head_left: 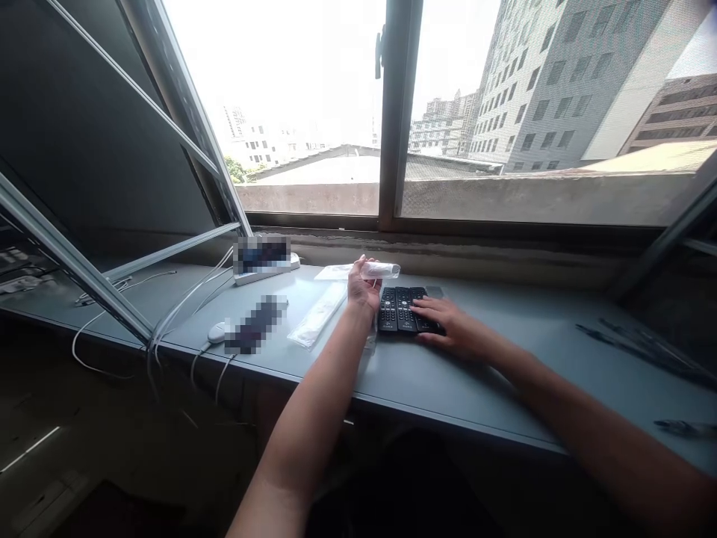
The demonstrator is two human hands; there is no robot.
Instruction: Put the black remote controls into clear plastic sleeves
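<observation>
My left hand [364, 288] is closed around a clear plastic sleeve [385, 270], raised over the table near the window side. My right hand [448, 321] lies flat with its fingers stretched over the rightmost of several black remote controls [396, 310], which stand side by side in a row. Part of that remote is hidden under the fingers. To the left of my forearm rests a pile of clear plastic sleeves [318, 317].
A white power strip [267, 276] stands at the back left. In front of it are a blurred-out phone-like object [256, 325] and a round white charger [216, 332] with cables. Metal shelf posts [128, 306] rise at the left. Dark bagged items [650, 347] lie at the right.
</observation>
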